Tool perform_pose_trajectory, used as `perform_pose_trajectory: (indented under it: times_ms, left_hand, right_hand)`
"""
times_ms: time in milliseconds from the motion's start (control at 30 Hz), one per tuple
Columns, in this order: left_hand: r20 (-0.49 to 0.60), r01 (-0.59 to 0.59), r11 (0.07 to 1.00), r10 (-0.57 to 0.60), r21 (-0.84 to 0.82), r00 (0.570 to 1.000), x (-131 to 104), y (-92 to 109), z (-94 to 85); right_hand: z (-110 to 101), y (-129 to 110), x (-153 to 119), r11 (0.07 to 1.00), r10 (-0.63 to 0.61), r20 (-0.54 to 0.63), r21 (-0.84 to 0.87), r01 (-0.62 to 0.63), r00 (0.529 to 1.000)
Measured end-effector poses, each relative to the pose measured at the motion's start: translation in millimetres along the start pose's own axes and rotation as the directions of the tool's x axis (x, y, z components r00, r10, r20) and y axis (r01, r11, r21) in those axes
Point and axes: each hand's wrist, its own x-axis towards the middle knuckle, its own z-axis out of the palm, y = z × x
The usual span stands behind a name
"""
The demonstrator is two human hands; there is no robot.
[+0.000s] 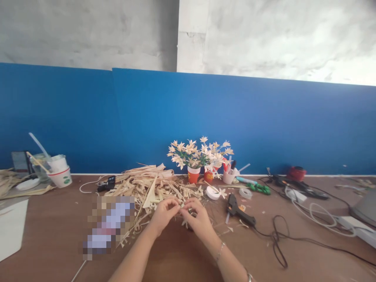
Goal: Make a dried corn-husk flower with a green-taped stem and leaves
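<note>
Head cam: L hand (164, 214) & R hand (198, 214) meet tip to tip, both pinching what looks like a small pale piece (182, 205). It's right btwn them, neither hand nearer; long axis too small to tell. Pale petals (185, 223) just below, nr R hand. Husk pile (155, 182) on surface (176, 254) beyond & left; glue gun (242, 213) to right.
</note>
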Motion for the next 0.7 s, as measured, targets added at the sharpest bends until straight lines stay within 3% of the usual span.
perform_pose_trajectory:
  times_ms: [67, 133, 200, 367, 567, 700]
  left_hand:
    - [0.056, 0.067, 0.997, -0.065, -0.028, 0.996, -1, 1, -3.7]
    - [0.106, 0.097, 0.995, -0.094, -0.025, 0.99, -2, 3, -6.4]
    - [0.126, 0.084, 0.996, -0.083, -0.008, 0.989, -4, 4, -7.5]
    - [0.171, 0.065, 0.998, -0.062, -0.017, 0.983, -4, 5, -5.9]
    - [0.202, 0.099, 0.995, -0.098, 0.007, 0.974, -4, 2, -1.6]
    - [0.207, 0.182, 0.982, -0.187, 0.041, 0.96, -5, 0, 3.0]
  right_hand:
    - [-3, 0, 3, 0.975, 0.18, -0.013, 0.133, -0.177, 0.984]
    - [-6, 0, 5, 0.897, 0.371, 0.02, 0.25, -0.364, 0.928]
    - [-8, -2, 5, 0.826, 0.464, 0.097, 0.312, -0.47, 0.88]
    - [-7, -4, 2, 0.827, 0.387, 0.294, 0.308, -0.47, 0.874]
    - [-4, 2, 2, 0.85, 0.351, 0.269, 0.311, -0.425, 0.897]
    - [-3, 4, 1, 0.821, 0.348, 0.317, 0.351, -0.45, 0.882]
